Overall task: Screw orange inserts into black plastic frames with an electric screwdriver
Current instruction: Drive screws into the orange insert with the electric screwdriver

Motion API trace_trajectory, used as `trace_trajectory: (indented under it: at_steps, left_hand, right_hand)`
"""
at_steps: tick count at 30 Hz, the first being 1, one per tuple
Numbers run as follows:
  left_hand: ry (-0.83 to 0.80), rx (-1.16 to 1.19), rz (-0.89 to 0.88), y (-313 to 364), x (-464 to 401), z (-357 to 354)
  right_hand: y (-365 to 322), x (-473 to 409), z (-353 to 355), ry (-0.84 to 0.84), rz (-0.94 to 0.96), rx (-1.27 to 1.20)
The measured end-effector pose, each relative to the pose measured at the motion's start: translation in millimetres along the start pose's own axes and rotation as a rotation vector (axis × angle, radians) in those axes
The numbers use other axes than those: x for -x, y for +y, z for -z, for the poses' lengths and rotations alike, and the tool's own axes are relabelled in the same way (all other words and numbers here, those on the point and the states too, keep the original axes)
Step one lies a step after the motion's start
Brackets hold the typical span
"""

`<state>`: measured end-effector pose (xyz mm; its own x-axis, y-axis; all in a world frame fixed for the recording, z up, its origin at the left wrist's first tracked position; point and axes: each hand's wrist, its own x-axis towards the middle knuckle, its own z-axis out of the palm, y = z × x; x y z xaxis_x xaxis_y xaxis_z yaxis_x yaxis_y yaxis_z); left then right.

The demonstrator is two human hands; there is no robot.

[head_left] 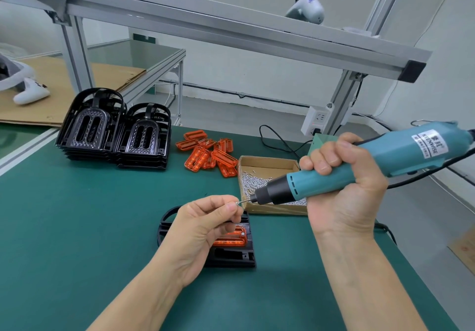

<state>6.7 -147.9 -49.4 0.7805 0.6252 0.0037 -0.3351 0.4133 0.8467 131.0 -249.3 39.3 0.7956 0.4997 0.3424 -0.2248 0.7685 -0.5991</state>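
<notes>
A shallow cardboard box point(267, 162) sits open on the green mat point(77, 228), right of centre. Its floor is covered with a loose layer of small silver screws point(250, 180), piled thicker toward the near wall.

The black plastic frame point(231, 256) being worked on lies flat on the mat just in front of the box, partly hidden under the left hand point(203, 225). An orange insert point(235, 237) is seated in its upper opening, translucent and glowing a little, with what looks like a screw head at its right end, though that spot is too small to be sure of. The lower opening of the frame shows dark.

The left hand hovers above the frame with thumb and forefinger pinched on a single screw point(238, 203), the other fingers curled loosely below. The right hand point(341, 187) is wrapped fully around the teal electric screwdriver point(359, 166), which is tilted down to the left so that its bit tip meets the pinched screw. A black cord runs from the tool's rear end.

At the far side of the mat stand two stacks of black frames point(115, 135), touching each other. Beside them, between the stacks and the box, lies a loose heap of orange inserts point(209, 154). An aluminium rail point(231, 30) crosses overhead.
</notes>
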Motion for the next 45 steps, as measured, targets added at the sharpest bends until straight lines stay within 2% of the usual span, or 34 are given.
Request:
trace_trajectory:
  at_steps: [8, 14, 17, 21, 25, 27, 30, 32, 36, 45]
  left_hand:
    - [0.088, -0.088, -0.094, -6.4, -1.3, 2.9]
    - [0.104, -0.228, -0.178, -5.7, -4.7, 9.8]
    - [0.106, -0.239, -0.174, -7.5, -7.6, 13.6]
    - [0.096, -0.287, -0.142, -7.0, -7.9, 16.9]
    - [0.057, -0.554, -0.123, 8.0, -6.9, 36.2]
    - [0.043, -0.815, -0.136, 15.3, -5.4, 51.3]
    - [-0.061, -1.296, -0.046, 15.5, -1.0, 63.5]
    - [-0.109, -1.529, -0.01, 7.3, -1.0, 65.6]
    - [-0.068, -1.632, -0.065, -1.9, -2.3, 66.0]
    - [-0.064, -1.61, -0.128, -1.2, -5.6, 64.7]
  right_hand:
    - [9.9, 2.9, 1.4, -0.03, 0.019, 0.01]
    - [21.2, 0.1, 3.9, 0.102, 0.016, -0.027]
    - [26.2, -0.7, 6.0, 0.139, 0.013, -0.034]
    - [30.6, -1.5, 6.3, 0.096, -0.017, -0.014]
    - [32.9, -5.7, 6.6, 0.048, -0.072, 0.013]
    - [36.1, -7.3, 6.6, 0.018, -0.106, 0.057]
    - [45.1, -8.3, 4.9, -0.048, -0.168, 0.131]
    - [53.4, -8.4, 3.2, -0.092, -0.188, 0.187]
    - [68.9, -8.7, -0.2, -0.155, -0.241, 0.276]
    - [85.1, -13.7, -3.6, -0.24, -0.262, 0.393]
